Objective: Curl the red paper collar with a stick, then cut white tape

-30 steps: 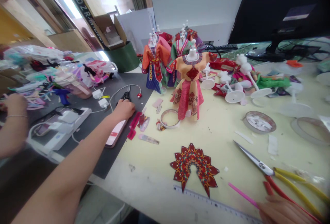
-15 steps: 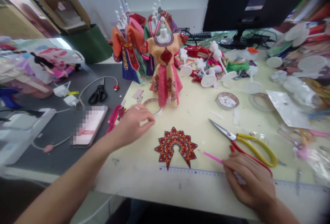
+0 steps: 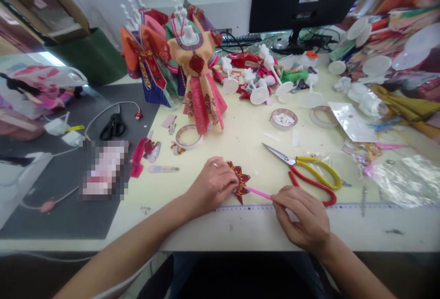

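A dark red, petal-edged patterned collar piece (image 3: 242,181) lies on the table, its left part hidden under my left hand (image 3: 217,180). The fingers of that hand are bent and closed together at the piece. My right hand (image 3: 304,214) grips a slim pink pen-like stick (image 3: 259,194) between thumb and fingers. The stick's thin tip points left and meets the right edge of the collar piece. Just beyond my right hand lie scissors (image 3: 299,162) with one yellow and one red handle, blades slightly apart.
A ruler (image 3: 347,207) runs along the near table edge. Dressed doll stands (image 3: 206,69) rise at the back, left of a monitor (image 3: 309,1). Tape rolls (image 3: 188,137), a dish of small white bits (image 3: 283,119), a phone (image 3: 105,166) and black scissors (image 3: 112,127) lie around.
My left hand has moved right and down onto the collar piece, covering much of it. The pink stick's tip has come up to the piece's edge. The whole view has shifted.
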Tool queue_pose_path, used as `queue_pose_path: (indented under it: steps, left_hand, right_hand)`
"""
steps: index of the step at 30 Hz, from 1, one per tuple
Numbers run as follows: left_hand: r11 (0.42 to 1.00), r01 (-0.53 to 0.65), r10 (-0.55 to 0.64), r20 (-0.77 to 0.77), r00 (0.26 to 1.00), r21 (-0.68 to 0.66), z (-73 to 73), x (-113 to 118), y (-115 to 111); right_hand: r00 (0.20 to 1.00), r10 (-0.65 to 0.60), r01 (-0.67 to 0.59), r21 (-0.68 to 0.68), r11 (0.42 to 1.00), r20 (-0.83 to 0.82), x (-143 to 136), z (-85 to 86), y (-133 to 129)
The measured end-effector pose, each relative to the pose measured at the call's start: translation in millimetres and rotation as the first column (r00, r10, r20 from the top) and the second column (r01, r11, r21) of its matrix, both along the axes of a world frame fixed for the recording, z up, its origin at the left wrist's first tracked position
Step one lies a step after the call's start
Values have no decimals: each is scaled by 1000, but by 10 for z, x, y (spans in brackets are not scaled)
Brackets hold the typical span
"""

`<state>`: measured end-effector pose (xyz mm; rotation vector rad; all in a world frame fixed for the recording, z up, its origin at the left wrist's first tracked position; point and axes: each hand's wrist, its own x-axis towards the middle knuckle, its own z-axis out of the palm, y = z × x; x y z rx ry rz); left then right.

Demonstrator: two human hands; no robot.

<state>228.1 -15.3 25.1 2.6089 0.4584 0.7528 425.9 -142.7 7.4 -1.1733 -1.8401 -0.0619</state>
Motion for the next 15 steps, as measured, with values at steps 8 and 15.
queue_pose_path:
  steps: [8, 15]
  left_hand:
    - [999, 28, -28, 11, 1000, 27, -80, 1, -4]
    - [999, 22, -22, -5, 1000, 39, -99, 12, -8]
  right_hand:
    - [1000, 13, -12, -9, 1000, 7, 9, -24, -15]
    - [1000, 13, -13, -1, 1000, 24, 9, -7, -16]
